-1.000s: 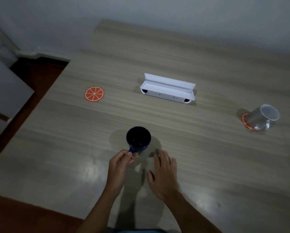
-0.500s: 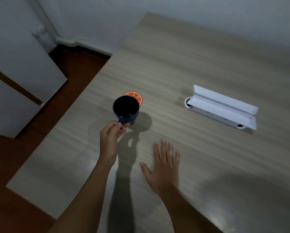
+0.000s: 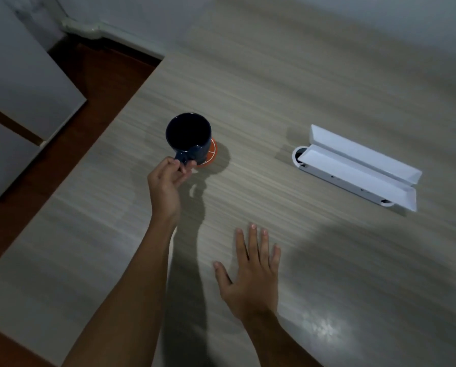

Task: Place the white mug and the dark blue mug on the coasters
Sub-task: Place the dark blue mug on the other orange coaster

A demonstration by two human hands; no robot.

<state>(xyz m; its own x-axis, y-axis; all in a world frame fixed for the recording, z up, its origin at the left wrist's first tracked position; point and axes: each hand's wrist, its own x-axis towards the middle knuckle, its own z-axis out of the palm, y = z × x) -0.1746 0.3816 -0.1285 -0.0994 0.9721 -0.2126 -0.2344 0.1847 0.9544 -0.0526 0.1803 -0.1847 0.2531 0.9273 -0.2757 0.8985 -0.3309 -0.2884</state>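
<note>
**Dark mug over the orange coaster**

While my left hand [image 3: 168, 178] pinches the handle of the dark blue mug [image 3: 188, 139], fingers curled shut around it and forearm stretched forward, the mug sits upright over the orange coaster [image 3: 211, 154] near the tabletop's [image 3: 301, 88] left edge. I cannot tell if it touches down. My right hand [image 3: 250, 274] lies flat and open-fingered toward the near edge. A white open case [image 3: 354, 168] lies toward the right.

Mug [image 3: 188, 136]: dark blue, interior near black; coaster [image 3: 211, 154] at its 4 o'clock: orange with thin white segment lines; table [image 3: 301, 102]: pale grey-brown, fine streaked woodgrain; open box [image 3: 359, 168] at 3 o'clock: white; floor [image 3: 94, 83] at 10 o'clock: reddish brown.
</note>
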